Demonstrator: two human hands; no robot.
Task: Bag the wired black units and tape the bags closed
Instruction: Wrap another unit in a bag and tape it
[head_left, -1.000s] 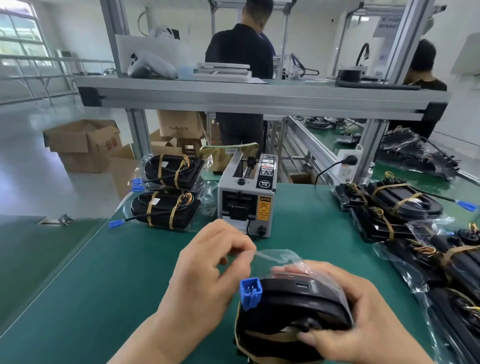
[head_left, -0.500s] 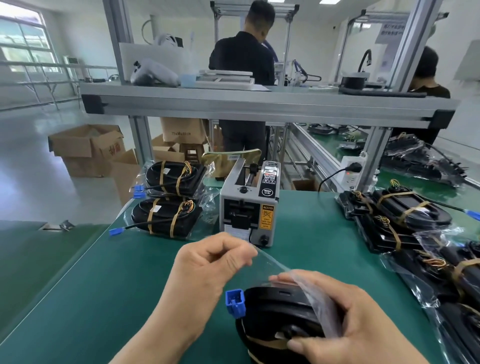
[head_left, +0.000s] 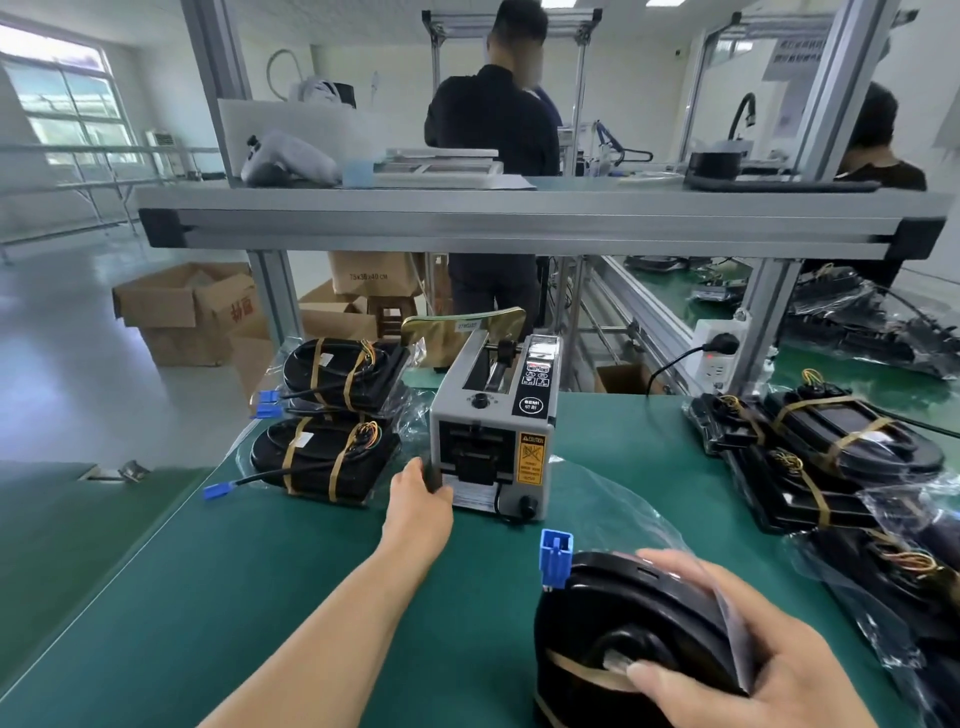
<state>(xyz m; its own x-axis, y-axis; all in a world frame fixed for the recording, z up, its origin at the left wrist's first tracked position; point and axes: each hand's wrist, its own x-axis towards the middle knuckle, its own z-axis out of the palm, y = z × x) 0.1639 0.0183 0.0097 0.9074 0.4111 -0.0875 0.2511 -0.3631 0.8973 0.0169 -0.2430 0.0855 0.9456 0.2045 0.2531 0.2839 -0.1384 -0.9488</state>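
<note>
My right hand (head_left: 748, 670) grips a black wired unit (head_left: 623, 618) at the lower right, holding the clear plastic bag (head_left: 639, 525) against it. The unit's blue connector (head_left: 555, 558) sticks up at its left, and a tan band crosses its underside. My left hand (head_left: 421, 501) is stretched forward to the grey tape dispenser (head_left: 493, 431), fingertips at the tape outlet on its lower front. The fingertips are hidden from me, so a pinch on tape does not show.
Two bagged, banded units (head_left: 327, 452) lie stacked left of the dispenser at the table's left edge. Several more black units (head_left: 826, 441) and loose bags fill the right side. An aluminium shelf (head_left: 519, 223) spans overhead. Two people work at benches behind; cardboard boxes (head_left: 192, 306) stand on the floor.
My left hand let go of the bag's mouth and reached forward to the tape dispenser. My right hand keeps its hold on the unit, now lower and further right.
</note>
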